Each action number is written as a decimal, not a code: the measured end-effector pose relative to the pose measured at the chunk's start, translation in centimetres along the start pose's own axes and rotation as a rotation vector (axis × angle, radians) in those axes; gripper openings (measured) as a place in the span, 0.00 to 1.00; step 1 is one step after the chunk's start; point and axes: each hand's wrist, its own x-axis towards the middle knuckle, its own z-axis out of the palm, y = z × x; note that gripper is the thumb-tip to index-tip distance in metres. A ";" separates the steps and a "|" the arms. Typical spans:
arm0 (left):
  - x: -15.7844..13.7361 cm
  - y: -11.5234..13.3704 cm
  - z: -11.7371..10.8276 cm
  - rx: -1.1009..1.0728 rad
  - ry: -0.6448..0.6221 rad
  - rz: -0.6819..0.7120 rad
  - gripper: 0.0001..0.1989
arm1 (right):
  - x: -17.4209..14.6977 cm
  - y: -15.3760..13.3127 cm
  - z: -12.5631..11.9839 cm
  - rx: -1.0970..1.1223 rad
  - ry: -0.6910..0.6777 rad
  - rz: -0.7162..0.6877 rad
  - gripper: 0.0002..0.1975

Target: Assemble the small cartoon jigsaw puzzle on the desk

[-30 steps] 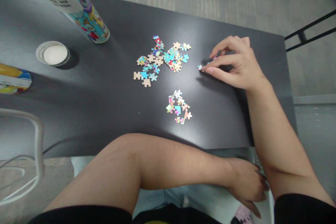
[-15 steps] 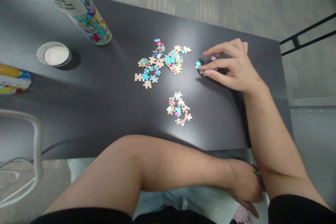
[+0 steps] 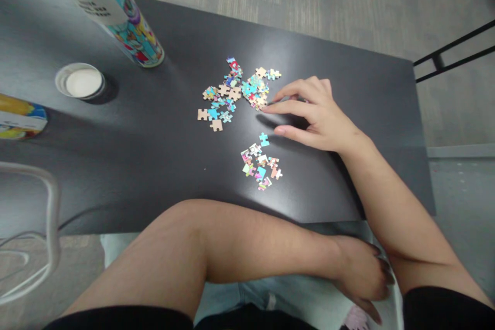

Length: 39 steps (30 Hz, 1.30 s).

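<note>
My right hand [image 3: 315,116] is over the dark table with fingers spread, holding nothing that I can see. Its index fingertip reaches the edge of a heaped pile of jigsaw pieces [image 3: 254,88]. Just below the thumb lies a turquoise jigsaw piece [image 3: 264,139], beside a looser group of pale and pink jigsaw pieces [image 3: 261,173] closer to me. More jigsaw pieces [image 3: 223,94], some showing bare backs, spread left of the pile. My left hand [image 3: 363,273] rests by my lap under the right forearm, fingers loosely apart and partly hidden, with nothing visible in it.
A tall printed clear tube [image 3: 133,20] stands at the back left of the dark table [image 3: 162,165]. Near it are a round lid [image 3: 80,82] and a yellow-and-blue printed container [image 3: 21,117]. A white curved tube [image 3: 56,216] rises at the left edge.
My right hand has moved left, from the right side towards the pile. The turquoise piece it touched now lies beside the near group, whose pieces have shifted slightly. My left hand stays put.
</note>
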 end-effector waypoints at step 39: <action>-0.3 -1.1 -1.5 -0.239 -0.018 0.006 0.32 | 0.4 -0.3 1.4 -0.004 -0.051 0.002 0.31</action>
